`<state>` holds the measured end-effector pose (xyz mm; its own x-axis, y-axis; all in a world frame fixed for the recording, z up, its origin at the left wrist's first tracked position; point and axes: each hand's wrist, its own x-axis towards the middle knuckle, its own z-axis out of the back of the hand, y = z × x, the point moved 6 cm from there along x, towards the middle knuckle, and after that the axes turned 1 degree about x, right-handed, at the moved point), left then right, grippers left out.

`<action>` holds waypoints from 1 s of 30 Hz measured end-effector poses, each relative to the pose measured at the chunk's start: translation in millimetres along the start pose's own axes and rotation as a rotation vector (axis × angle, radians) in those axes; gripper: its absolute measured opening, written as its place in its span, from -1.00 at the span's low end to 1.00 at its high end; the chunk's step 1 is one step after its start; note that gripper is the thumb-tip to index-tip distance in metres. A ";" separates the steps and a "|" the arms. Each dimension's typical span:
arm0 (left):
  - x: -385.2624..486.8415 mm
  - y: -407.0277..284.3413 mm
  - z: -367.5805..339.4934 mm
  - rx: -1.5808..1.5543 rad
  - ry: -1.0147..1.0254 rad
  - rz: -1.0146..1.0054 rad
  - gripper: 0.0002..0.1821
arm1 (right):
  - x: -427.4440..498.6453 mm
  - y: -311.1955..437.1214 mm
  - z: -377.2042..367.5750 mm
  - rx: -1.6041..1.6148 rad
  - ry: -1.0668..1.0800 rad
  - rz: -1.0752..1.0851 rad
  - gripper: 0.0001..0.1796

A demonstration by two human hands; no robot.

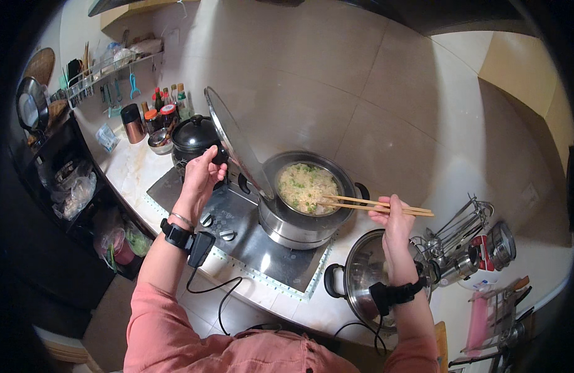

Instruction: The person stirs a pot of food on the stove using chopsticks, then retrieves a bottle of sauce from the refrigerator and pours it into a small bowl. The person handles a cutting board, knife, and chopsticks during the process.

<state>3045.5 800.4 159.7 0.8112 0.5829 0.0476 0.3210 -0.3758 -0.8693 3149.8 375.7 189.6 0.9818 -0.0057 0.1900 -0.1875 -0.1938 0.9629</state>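
My left hand (202,173) grips the black knob of a glass lid (235,140), which is tilted up on edge at the left of a steel steamer pot (291,231). The pot stands on the gas cooktop (263,259). Inside it sits a round metal bowl full of rice (302,186) flecked with green pieces that look like peas. Wooden chopsticks (380,205) are held in my right hand (396,218), just right of the pot, with their tips in the rice.
A black lidded pot (196,135) stands on the left burner, beside sauce bottles and jars (168,109). Below my right forearm lies a steel pan with a glass lid (361,275). Ladles and whisks (459,224) stand further right. Cables hang from both wrist straps (177,234).
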 end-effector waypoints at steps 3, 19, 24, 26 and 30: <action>-1.2 3.7 3.8 0.014 -0.009 0.035 -0.69 | 7.4 -2.0 -10.9 0.015 -0.016 0.007 -0.62; -2.0 12.1 1.6 0.030 0.034 0.008 -0.70 | 15.0 46.0 -24.9 -0.197 0.118 0.151 -0.64; -0.9 13.2 -4.8 -0.011 0.053 -0.008 -0.72 | 7.1 -0.7 -42.5 -0.125 0.166 0.016 -0.61; -0.1 13.2 -5.1 -0.006 0.056 -0.011 -0.72 | 1.9 -3.1 -40.3 -0.155 0.219 0.075 -0.62; 0.6 13.7 -3.8 -0.022 0.059 -0.022 -0.72 | 0.7 7.2 -26.7 -0.208 0.231 0.076 -0.62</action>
<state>3052.2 792.8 149.7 0.8311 0.5478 0.0958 0.3491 -0.3797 -0.8567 3148.4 400.5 201.7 0.9359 0.2151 0.2788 -0.2862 0.0033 0.9582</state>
